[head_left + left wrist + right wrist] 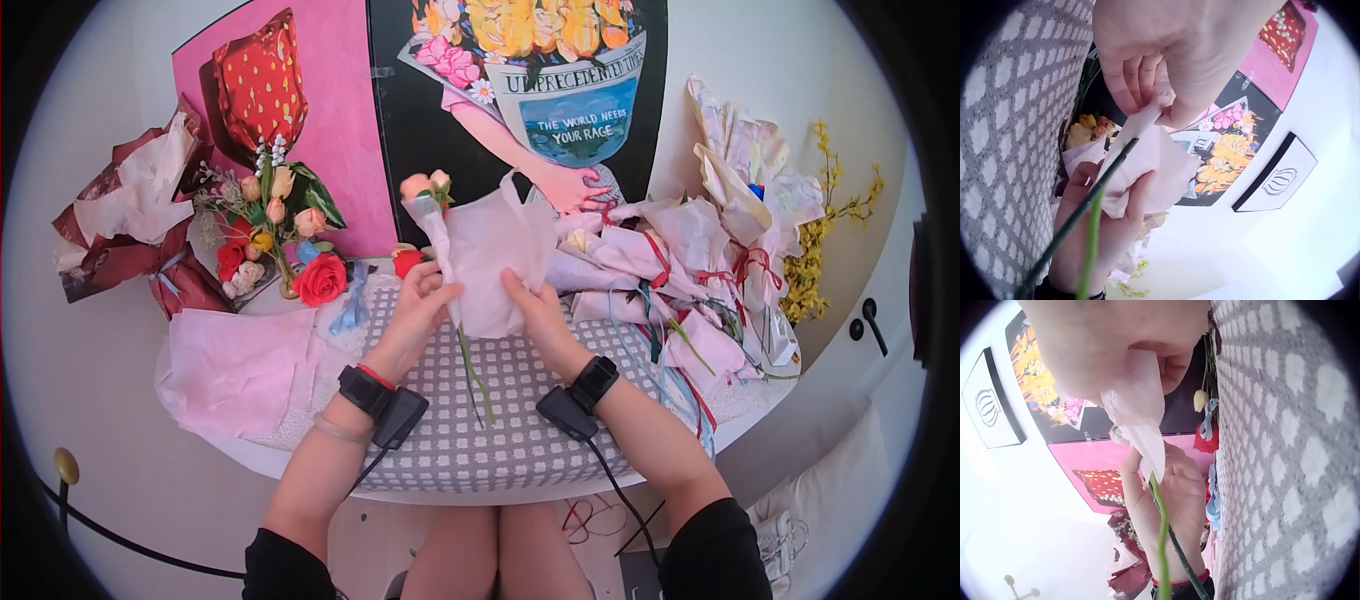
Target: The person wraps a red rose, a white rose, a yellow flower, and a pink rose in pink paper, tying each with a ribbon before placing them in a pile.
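Note:
A sheet of pale pink wrapping paper (492, 262) is held up over the front of the table. Peach roses (418, 188) show at its upper left edge, and two green stems (474, 378) hang out below. My left hand (412, 318) pinches the paper's lower left side between thumb and fingers. On the other side my right hand (545, 322) grips the lower right part, thumb in front. In the left wrist view the paper (1147, 156) is folded between both hands, with the stems (1092, 206) sticking out towards the camera.
Flat pink sheets (240, 365) lie at the left, behind them loose flowers (320, 278) and a dark red wrapped bouquet (150, 225). Wrapped bouquets with ribbons (670, 265) crowd the right side. A checked grey cloth (500, 440) covers the table; painted panels (415, 130) stand behind.

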`<state>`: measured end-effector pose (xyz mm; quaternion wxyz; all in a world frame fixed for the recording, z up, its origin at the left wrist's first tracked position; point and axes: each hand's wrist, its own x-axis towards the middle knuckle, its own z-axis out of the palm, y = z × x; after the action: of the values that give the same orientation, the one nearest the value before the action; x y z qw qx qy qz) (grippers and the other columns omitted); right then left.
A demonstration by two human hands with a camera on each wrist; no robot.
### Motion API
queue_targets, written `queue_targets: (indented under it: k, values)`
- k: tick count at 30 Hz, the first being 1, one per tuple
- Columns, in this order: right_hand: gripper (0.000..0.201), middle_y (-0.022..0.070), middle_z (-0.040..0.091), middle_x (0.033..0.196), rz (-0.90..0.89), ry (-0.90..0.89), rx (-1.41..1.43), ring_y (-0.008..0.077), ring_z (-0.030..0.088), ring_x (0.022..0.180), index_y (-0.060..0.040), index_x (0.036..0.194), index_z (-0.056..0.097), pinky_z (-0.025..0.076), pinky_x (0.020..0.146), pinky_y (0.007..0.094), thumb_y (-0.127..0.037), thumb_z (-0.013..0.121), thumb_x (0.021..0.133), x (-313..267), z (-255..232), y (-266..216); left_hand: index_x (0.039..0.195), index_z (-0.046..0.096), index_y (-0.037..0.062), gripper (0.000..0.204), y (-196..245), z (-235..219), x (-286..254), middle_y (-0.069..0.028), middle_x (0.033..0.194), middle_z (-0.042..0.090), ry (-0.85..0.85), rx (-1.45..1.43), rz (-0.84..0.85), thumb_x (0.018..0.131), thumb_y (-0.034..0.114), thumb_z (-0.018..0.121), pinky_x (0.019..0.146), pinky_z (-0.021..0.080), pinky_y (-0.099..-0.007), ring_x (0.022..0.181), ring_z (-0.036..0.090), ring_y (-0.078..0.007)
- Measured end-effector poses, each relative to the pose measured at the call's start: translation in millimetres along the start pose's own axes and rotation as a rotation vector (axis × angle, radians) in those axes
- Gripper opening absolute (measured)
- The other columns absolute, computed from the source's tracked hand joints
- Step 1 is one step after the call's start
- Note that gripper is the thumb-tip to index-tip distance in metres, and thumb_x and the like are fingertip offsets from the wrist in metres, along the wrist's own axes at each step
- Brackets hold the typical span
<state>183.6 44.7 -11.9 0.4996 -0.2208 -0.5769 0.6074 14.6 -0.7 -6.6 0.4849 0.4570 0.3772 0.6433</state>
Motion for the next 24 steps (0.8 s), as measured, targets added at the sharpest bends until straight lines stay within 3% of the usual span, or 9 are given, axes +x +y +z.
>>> queue_targets:
  k: [5,9,11,13,15,17,20,24]
  values:
    - [0.044,0.0067,0.058,0.107,-0.014,0.053,-0.009,0.0117,0.054,0.096,0.0017,0.115,0.05,0.042,0.082,0.0243,-0.033,0.053,0.089,3.8,-5.0,1.2,0.113,0.042,0.0041,0.032,-0.6,-8.1,4.6,-0.0057,0.104,0.055,0.045,-0.146,0.018,0.082,0.005,0.048,0.082,0.047,-0.0294,0.095,0.056,-0.0152]
    - [0.045,0.0077,0.056,0.112,0.051,-0.037,-0.093,0.0127,0.053,0.102,0.0012,0.117,0.049,0.041,0.086,0.0254,-0.033,0.053,0.089,-1.2,-1.1,-6.4,0.12,0.035,0.0031,0.043,-2.0,-18.2,8.0,-0.0089,0.111,0.052,0.039,-0.112,0.022,0.081,0.011,0.048,0.083,0.044,-0.0317,0.099,0.054,-0.0173]
    - [0.045,0.0075,0.056,0.112,0.032,-0.078,-0.128,0.0125,0.053,0.101,0.0009,0.117,0.049,0.041,0.086,0.0253,-0.033,0.052,0.089,2.4,-4.1,0.4,0.122,0.034,0.0038,0.044,2.7,-17.6,6.9,-0.0098,0.114,0.051,-0.018,-0.316,0.022,0.082,0.012,0.052,0.083,0.044,-0.031,0.102,0.053,-0.017]
    - [0.045,0.0073,0.057,0.111,0.01,-0.119,-0.164,0.0122,0.053,0.101,0.0006,0.117,0.049,0.041,0.086,0.0251,-0.034,0.052,0.089,4.9,-5.0,6.6,0.122,0.033,0.0047,0.047,7.6,-6.6,3.5,-0.0089,0.114,0.051,0.013,-0.233,0.068,0.082,0.011,0.056,0.082,0.045,-0.0293,0.103,0.052,-0.0164]
    - [0.037,0.0048,0.061,0.096,-0.109,-0.076,-0.124,0.008,0.055,0.085,0.0019,0.105,0.058,0.044,0.075,0.0223,-0.032,0.052,0.089,4.9,-1.4,10.8,0.123,0.033,0.0055,0.05,8.8,1.2,1.0,-0.0081,0.115,0.051,0.044,-0.151,0.112,0.081,0.01,0.059,0.081,0.045,-0.0277,0.103,0.052,-0.0157]
    - [0.037,0.0047,0.061,0.096,-0.098,-0.023,-0.112,0.0082,0.055,0.086,0.002,0.105,0.057,0.043,0.075,0.0227,-0.032,0.052,0.089,3.7,-1.9,6.8,0.127,0.03,0.0066,0.055,7.7,3.6,-1.7,-0.0059,0.117,0.05,-0.001,-0.026,0.203,0.082,0.007,0.061,0.089,0.043,-0.0309,0.107,0.05,-0.0164]
    - [0.04,0.0063,0.059,0.102,-0.084,0.043,-0.09,0.0101,0.055,0.09,0.0024,0.11,0.054,0.043,0.078,0.0235,-0.032,0.053,0.089,3.6,-4.9,-0.4,0.128,0.028,0.009,0.059,14.6,4.5,-4.6,-0.0062,0.115,0.051,0.047,-0.035,0.064,0.08,0.001,0.061,0.088,0.043,-0.0315,0.107,0.051,-0.0165]
    - [0.045,0.0076,0.058,0.106,-0.125,0.087,-0.114,0.0119,0.054,0.093,0.0027,0.113,0.051,0.042,0.081,0.0236,-0.033,0.055,0.087,4.7,-8.4,-0.7,0.12,0.035,0.0081,0.049,9.5,-3.3,0.5,-0.0054,0.11,0.053,0.066,-0.019,0.09,0.08,0.001,0.061,0.083,0.045,-0.0305,0.101,0.053,-0.0157]
